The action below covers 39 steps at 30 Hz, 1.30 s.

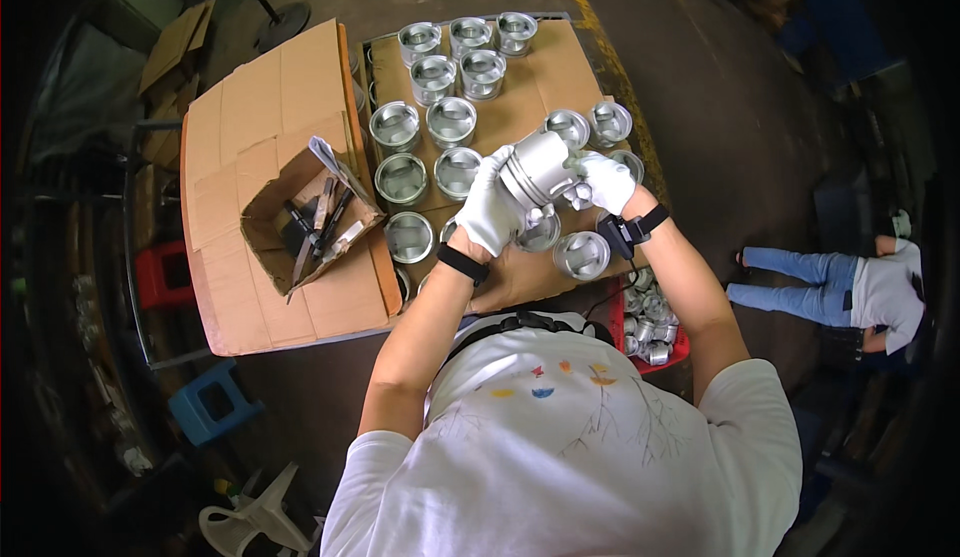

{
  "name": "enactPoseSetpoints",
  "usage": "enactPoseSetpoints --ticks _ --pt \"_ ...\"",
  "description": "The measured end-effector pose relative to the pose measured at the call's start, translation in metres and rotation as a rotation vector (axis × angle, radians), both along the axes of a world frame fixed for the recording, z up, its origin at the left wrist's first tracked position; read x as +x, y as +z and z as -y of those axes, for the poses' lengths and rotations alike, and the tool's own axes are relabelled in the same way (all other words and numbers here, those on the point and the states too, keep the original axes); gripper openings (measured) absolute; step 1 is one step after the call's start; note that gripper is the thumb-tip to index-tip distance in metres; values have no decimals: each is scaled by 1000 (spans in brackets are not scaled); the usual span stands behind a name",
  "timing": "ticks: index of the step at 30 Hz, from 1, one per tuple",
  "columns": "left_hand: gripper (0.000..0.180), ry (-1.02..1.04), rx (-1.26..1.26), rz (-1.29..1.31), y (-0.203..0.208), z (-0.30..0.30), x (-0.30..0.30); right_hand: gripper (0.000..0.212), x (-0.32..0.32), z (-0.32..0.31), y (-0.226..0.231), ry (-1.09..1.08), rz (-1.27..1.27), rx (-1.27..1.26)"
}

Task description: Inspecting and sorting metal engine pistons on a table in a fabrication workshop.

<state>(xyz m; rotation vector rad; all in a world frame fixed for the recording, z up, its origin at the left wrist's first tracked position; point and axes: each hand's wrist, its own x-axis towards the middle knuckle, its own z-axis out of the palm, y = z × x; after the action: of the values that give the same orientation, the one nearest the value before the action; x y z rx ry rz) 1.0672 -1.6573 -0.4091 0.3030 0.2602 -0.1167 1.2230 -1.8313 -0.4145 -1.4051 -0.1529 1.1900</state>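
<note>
Just above the cardboard-covered table (545,67), I hold a silvery metal piston (540,169), tilted, with ring grooves round one end. My left hand (492,207), in a white glove, is closed round its grooved end. At the other end, my gloved right hand (606,181) grips the skirt with bent fingers; the fingertips are partly hidden. More pistons stand in loose rows on the table, among them one at the far edge (517,34), one left of my hands (402,178) and one near my right wrist (581,255).
On a raised cardboard sheet (230,177) at left sits an open cardboard box (270,182) with markers and tools. A red crate (680,350) of small metal parts stands below right. A blue stool (212,404) and white chair (255,517) are lower left; another person (850,292) is at right.
</note>
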Motion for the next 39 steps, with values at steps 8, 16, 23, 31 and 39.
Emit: enactPoseSetpoints --ticks 8,16,23,31,39 --pt "39 25 72 -68 -21 -2 17 29 98 -31 54 -15 240 149" --pt "36 204 107 -119 -47 15 -8 14 229 -59 -37 1 558 -363" --pt "37 170 41 -266 -55 -2 -30 19 273 -67 -69 290 749 -825" --pt "44 163 35 -277 -55 11 -29 30 227 -173 13 559 1660 -675" --pt "36 246 -3 -328 -36 13 -50 31 258 -232 -119 158 1736 -770"
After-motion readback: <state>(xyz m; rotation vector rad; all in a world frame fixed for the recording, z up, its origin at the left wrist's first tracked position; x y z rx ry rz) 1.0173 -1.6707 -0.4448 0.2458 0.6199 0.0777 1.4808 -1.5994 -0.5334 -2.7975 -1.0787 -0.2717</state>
